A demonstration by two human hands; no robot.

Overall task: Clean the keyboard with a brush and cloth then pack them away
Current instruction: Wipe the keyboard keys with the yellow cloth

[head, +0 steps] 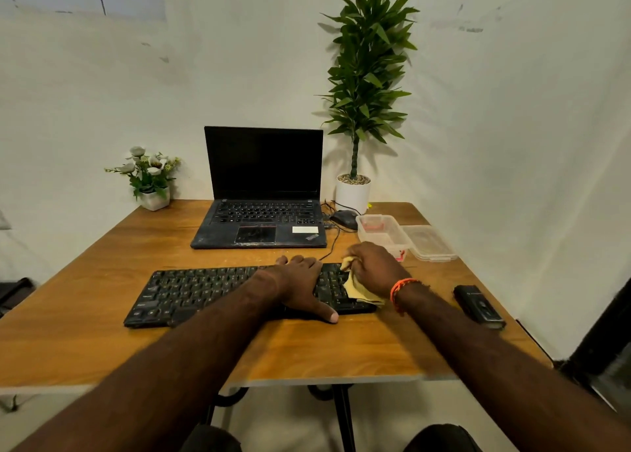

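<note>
A black keyboard [201,293] lies across the wooden table [102,342] in front of me. My left hand [300,286] rests flat on its right half, fingers straight, thumb over the front edge. My right hand [374,267] grips a crumpled yellow cloth [358,289] and holds it against the keyboard's right end. A clear plastic box [382,235] stands open behind my right hand, something red inside it, and its lid [432,243] lies beside it. No brush is plainly visible.
An open black laptop [263,212] sits behind the keyboard, a mouse [345,219] and cable to its right. A tall potted plant [355,192] and a small flower pot [153,197] stand at the back. A small black device [479,306] lies near the right edge.
</note>
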